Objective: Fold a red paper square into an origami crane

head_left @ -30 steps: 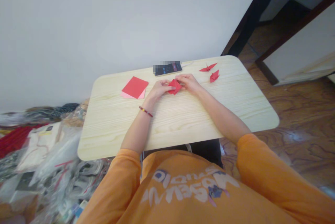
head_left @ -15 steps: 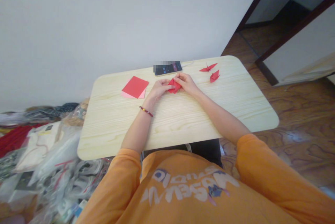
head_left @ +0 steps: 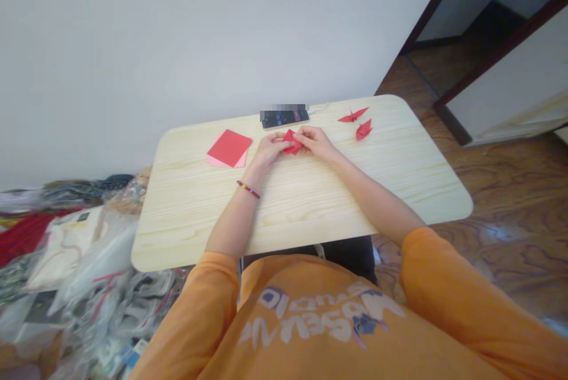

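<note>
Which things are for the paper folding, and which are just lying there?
In use: red paper piece held by left hand and right hand; red paper stack; finished crane; folded red figure.
Lying about: phone; bags on the floor.

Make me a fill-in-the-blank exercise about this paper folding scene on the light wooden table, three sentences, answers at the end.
1. The left hand and right hand pinch a folded red paper piece ____ them.
2. A flat stack of red square paper sheets lies to the ____ of the left hand.
3. ____ finished red paper cranes sit on the light wooden table.

Missing words: between; left; Two.
</note>
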A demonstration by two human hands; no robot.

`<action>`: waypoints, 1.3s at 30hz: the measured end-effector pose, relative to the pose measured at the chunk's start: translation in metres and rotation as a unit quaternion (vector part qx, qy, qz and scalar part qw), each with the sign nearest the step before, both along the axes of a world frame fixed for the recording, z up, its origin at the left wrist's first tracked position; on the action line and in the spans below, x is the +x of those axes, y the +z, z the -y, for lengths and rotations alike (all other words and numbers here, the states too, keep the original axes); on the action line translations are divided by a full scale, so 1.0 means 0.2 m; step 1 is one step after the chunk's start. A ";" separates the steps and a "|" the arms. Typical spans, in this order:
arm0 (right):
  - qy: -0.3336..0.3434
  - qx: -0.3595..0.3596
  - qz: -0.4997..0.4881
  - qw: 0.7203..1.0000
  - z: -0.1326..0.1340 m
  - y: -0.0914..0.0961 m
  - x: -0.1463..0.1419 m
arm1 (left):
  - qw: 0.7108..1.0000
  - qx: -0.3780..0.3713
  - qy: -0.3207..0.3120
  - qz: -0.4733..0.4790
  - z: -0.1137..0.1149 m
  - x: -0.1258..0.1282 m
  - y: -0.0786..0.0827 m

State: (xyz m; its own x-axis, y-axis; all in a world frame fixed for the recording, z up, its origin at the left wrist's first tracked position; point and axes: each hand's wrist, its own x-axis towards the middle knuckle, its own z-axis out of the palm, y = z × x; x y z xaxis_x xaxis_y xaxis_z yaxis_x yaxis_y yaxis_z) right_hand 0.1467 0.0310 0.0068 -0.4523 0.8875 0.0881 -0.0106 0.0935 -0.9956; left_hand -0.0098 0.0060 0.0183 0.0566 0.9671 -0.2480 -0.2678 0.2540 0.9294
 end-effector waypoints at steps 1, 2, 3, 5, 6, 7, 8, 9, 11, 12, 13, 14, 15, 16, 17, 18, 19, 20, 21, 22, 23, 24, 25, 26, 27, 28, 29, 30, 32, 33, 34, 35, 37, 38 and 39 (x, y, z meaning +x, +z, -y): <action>0.009 -0.014 -0.008 1.000 0.00 0.00 0.00 | 1.000 0.004 0.007 0.001 0.00 0.00 -0.01; 0.014 -0.024 -0.014 1.000 0.00 0.01 0.00 | 1.000 0.009 0.014 0.003 -0.01 0.00 -0.01; 0.016 -0.029 -0.017 0.999 0.00 0.01 0.00 | 1.000 0.013 0.020 0.004 -0.01 0.00 -0.02; 0.010 -0.026 -0.014 1.000 -0.01 0.01 0.01 | 0.999 0.017 0.032 0.006 -0.02 0.00 -0.03; 0.005 -0.022 -0.010 1.000 -0.01 0.01 0.01 | 0.999 0.018 0.036 0.006 -0.02 0.00 -0.04; 0.000 -0.019 -0.004 1.000 -0.01 0.01 0.01 | 0.999 0.020 0.039 0.005 -0.02 0.00 -0.04; -0.003 -0.019 0.001 1.000 -0.01 0.01 0.01 | 0.999 0.023 0.040 0.003 -0.02 0.00 -0.04; -0.006 -0.023 0.003 1.000 -0.01 0.01 0.01 | 0.999 0.027 0.041 0.000 -0.02 0.00 -0.05; -0.003 -0.037 0.008 0.999 -0.01 0.03 0.02 | 0.998 0.044 0.052 -0.016 -0.02 0.00 -0.05; 0.000 -0.045 0.012 0.999 -0.01 0.03 0.03 | 0.996 0.056 0.062 -0.030 -0.02 0.00 -0.05; 0.004 -0.050 0.019 0.999 -0.01 0.04 0.03 | 0.994 0.072 0.072 -0.047 -0.01 0.00 -0.04; 0.006 -0.053 0.026 0.998 -0.01 0.04 0.04 | 0.990 0.090 0.082 -0.068 -0.01 0.00 -0.04; 0.006 -0.052 0.033 0.998 -0.01 0.04 0.04 | 0.986 0.107 0.089 -0.091 -0.01 0.00 -0.04; 0.005 -0.048 0.037 0.998 -0.01 0.04 0.04 | 0.982 0.122 0.093 -0.113 0.00 0.01 -0.03; 0.003 -0.040 0.040 0.998 -0.02 0.03 0.04 | 0.977 0.133 0.095 -0.134 0.00 0.01 -0.03; 0.001 -0.030 0.042 0.999 -0.02 0.03 0.04 | 0.974 0.139 0.095 -0.153 0.01 0.01 -0.02; -0.002 -0.019 0.044 0.999 -0.02 0.02 0.05 | 0.971 0.142 0.095 -0.169 0.01 0.01 -0.02; -0.004 -0.007 0.048 0.999 -0.02 0.01 0.05 | 0.968 0.144 0.095 -0.181 0.02 0.02 -0.01; -0.004 0.001 0.052 0.999 -0.03 0.00 0.05 | 0.966 0.145 0.095 -0.191 0.02 0.02 0.00; -0.003 0.007 0.058 0.998 -0.03 0.00 0.05 | 0.964 0.147 0.096 -0.200 0.02 0.02 0.00; -0.003 0.011 0.063 0.998 -0.03 -0.01 0.05 | 0.962 0.149 0.097 -0.207 0.03 0.02 0.01; -0.002 0.017 0.069 0.997 -0.03 -0.01 0.05 | 0.960 0.153 0.097 -0.213 0.03 0.02 0.01; -0.001 0.023 0.075 0.997 -0.03 -0.01 0.05 | 0.959 0.156 0.096 -0.218 0.03 0.02 0.01; -0.001 0.029 0.081 0.996 -0.03 0.00 0.05 | 0.958 0.159 0.094 -0.221 0.03 0.02 0.01; -0.001 0.036 0.086 0.996 -0.03 0.00 0.06 | 0.957 0.161 0.092 -0.222 0.03 0.02 0.01; -0.002 0.042 0.090 0.995 -0.03 0.01 0.06 | 0.958 0.162 0.090 -0.221 0.03 0.02 0.01; -0.004 0.045 0.092 0.995 -0.02 0.01 0.06 | 0.958 0.162 0.088 -0.218 0.03 0.02 0.00; -0.007 0.046 0.091 0.995 -0.03 0.01 0.06 | 0.959 0.162 0.087 -0.215 0.03 0.02 0.00; -0.016 0.039 0.084 0.996 -0.03 0.01 0.06 | 0.960 0.165 0.089 -0.210 0.03 0.02 0.00; -0.021 0.033 0.077 0.996 -0.03 0.01 0.06 | 0.959 0.167 0.091 -0.209 0.03 0.02 0.00; -0.025 0.025 0.069 0.997 -0.03 0.01 0.05 | 0.959 0.171 0.094 -0.208 0.03 0.02 0.00; -0.028 0.016 0.060 0.998 -0.03 0.01 0.05 | 0.958 0.174 0.097 -0.208 0.03 0.02 0.00; -0.030 0.003 0.045 0.999 -0.04 0.01 0.04 | 0.956 0.179 0.104 -0.210 0.03 0.03 0.00; -0.030 0.000 0.040 0.999 -0.04 0.00 0.04 | 0.955 0.180 0.107 -0.210 0.03 0.03 0.00; -0.029 0.001 0.039 0.999 -0.04 0.00 0.04 | 0.955 0.182 0.108 -0.209 0.03 0.03 0.00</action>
